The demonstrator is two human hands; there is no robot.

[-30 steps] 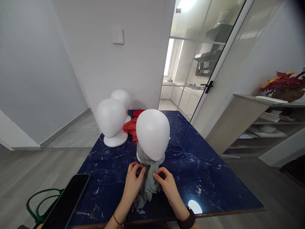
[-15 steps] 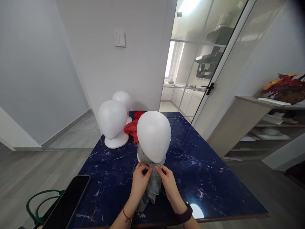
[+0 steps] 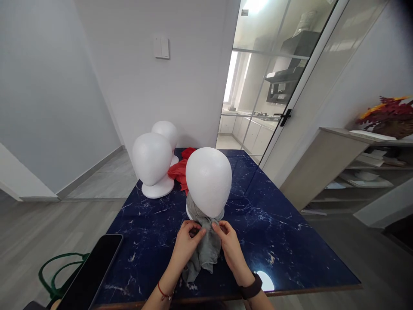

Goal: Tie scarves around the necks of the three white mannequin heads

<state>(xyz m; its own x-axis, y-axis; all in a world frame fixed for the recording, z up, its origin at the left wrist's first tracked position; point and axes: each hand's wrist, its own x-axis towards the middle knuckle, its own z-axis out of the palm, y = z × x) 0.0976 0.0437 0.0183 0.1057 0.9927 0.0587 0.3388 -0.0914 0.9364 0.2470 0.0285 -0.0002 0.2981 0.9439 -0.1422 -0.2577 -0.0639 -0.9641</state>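
Landmark: the nearest foam head (image 3: 208, 181), white, featureless, standing on the dark blue marbled bench (image 3: 274, 232). Grey scarf (image 3: 204, 247) is wrapped round its neck just below the chin, ends bunched and hanging down in front onto the bench toward the person. The head's base is almost fully hidden by the cloth; only a sliver of white shows at its lower left.

Left hand (image 3: 187, 245) sits just below the foam head on its left side, grip pinched on a fold of the scarf, thumb and forefinger closed over the cloth. Right hand (image 3: 230, 243) mirrors it on the right, grip also clenched on the scarf at the knot area. Exactly how the ends cross between the fingers is hard to make out, covered by both hands. Red string on the left wrist, dark watch on the right.

Behind and left of the foam head: second foam head (image 3: 152, 158), and a third (image 3: 166, 133) partly hidden behind it. Red cloth (image 3: 179, 170) lies between them, partly blocked by the nearest head. Dark phone (image 3: 92, 273) near left of it, cut off by the frame bottom.
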